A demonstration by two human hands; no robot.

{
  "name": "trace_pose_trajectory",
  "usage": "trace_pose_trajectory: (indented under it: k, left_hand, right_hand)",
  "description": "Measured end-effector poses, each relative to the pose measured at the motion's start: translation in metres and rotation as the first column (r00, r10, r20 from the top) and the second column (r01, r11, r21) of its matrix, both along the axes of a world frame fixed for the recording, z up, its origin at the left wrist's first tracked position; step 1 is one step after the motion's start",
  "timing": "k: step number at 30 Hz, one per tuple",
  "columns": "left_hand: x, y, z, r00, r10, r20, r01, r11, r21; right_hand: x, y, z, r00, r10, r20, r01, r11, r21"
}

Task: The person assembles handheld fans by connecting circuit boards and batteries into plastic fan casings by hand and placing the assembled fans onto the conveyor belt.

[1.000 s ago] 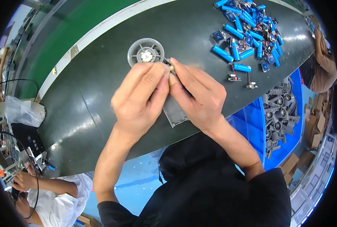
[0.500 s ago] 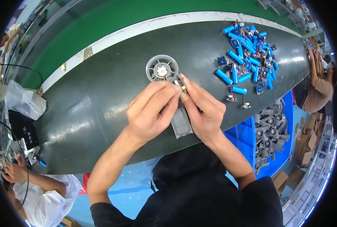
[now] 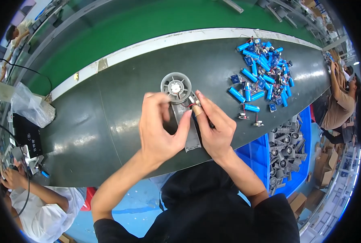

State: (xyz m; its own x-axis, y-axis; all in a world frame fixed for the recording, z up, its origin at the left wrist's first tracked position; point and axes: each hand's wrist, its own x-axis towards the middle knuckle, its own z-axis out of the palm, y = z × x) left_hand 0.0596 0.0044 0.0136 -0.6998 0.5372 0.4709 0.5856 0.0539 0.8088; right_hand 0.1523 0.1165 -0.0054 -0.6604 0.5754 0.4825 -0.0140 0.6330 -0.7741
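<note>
**benchnewbie:** What's going on in the middle of the frame there? Any tips for fiddly bits like that?

**me:** Biggest to smallest, then. The dark conveyor belt curves across the whole frame; it's smooth, a bit glossy, rubbery-looking, with a green strip behind it. Upper right sits a loose heap of blue cylindrical cells, shiny wrap, mixed in with little circuit boards and wires. Lower right there's a blue bin full of grey plastic housings.

Dead centre is the piece I'm on: a grey fan housing, a round ribbed hub on top with a flat matte plastic body running down under my palms toward the lower centre. It lies on the belt.

My left hand is half curled over the body, thumb out to the right and fingers bent, steadying it. My right hand pinches a small connector part right by the hub, a thin red wire looping off it. Fingertips closed on it, not a fist.

**benchnewbie:** And doing it well?

**me:** I reckon it's about keeping the housing flat on the belt so it can't rock, and gripping the small part itself, not tugging the wire. That wire looks thin and would probably kink or pull out. I can't tell from here whether it's seated.
</note>
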Motion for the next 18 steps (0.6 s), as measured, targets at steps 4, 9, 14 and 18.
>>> trace_pose_trajectory:
  k: [4,9,14,18]
  left_hand:
    - [0.026,-0.004,0.007,0.833,-0.002,0.554,0.062,0.994,-0.089]
    - [-0.011,-0.005,-0.003,0.788,0.002,0.615,-0.104,0.986,0.130]
    - [-0.138,-0.006,-0.006,0.955,0.153,0.252,-0.169,0.985,0.041]
    - [-0.243,-0.012,-0.007,0.955,0.293,0.038,-0.283,0.944,-0.169]
  right_hand:
    - [0.005,0.000,0.009,0.999,-0.026,0.039,0.028,0.999,-0.035]
    - [-0.014,0.059,0.036,0.976,0.105,0.192,-0.124,0.988,0.090]
    - [-0.098,0.214,0.045,0.960,-0.252,0.125,0.206,0.932,0.299]
    - [-0.163,0.309,0.011,0.907,-0.397,0.137,0.297,0.836,0.461]
